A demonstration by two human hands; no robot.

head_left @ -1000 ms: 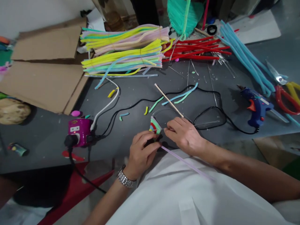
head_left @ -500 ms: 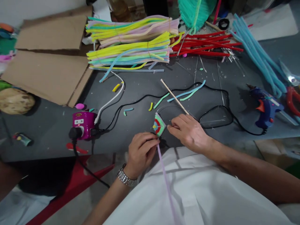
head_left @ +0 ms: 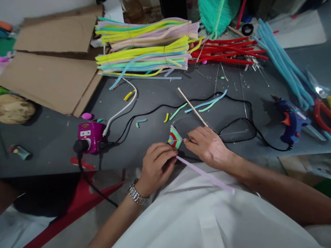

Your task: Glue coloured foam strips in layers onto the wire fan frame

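Observation:
My left hand (head_left: 159,163) is closed at the lower edge of a small diamond-like piece wound from pipe cleaners (head_left: 178,138), with green, red, blue and yellow bands. A lavender pipe cleaner (head_left: 207,174) runs from my left fingertips across the white clothing on my lap. My right hand (head_left: 208,146) is closed, its thumb and finger pinching at the piece's right corner; exactly what lies between them is hidden. Behind its knuckles a thin wooden stick (head_left: 192,106) slants up and left. Whether that hand grips the stick I cannot tell.
Bundled pipe cleaners (head_left: 144,51), red ones (head_left: 227,51) and blue ones (head_left: 287,65) lie at the back. A glue gun (head_left: 293,120) and scissors (head_left: 322,106) are at right. A purple power socket (head_left: 90,136) stands left, near cardboard (head_left: 51,79). A black cord (head_left: 162,105) crosses the table.
The lavender pipe cleaner has swung from hanging downward to pointing right across my lap. Both hands keep almost the same place at the wound piece.

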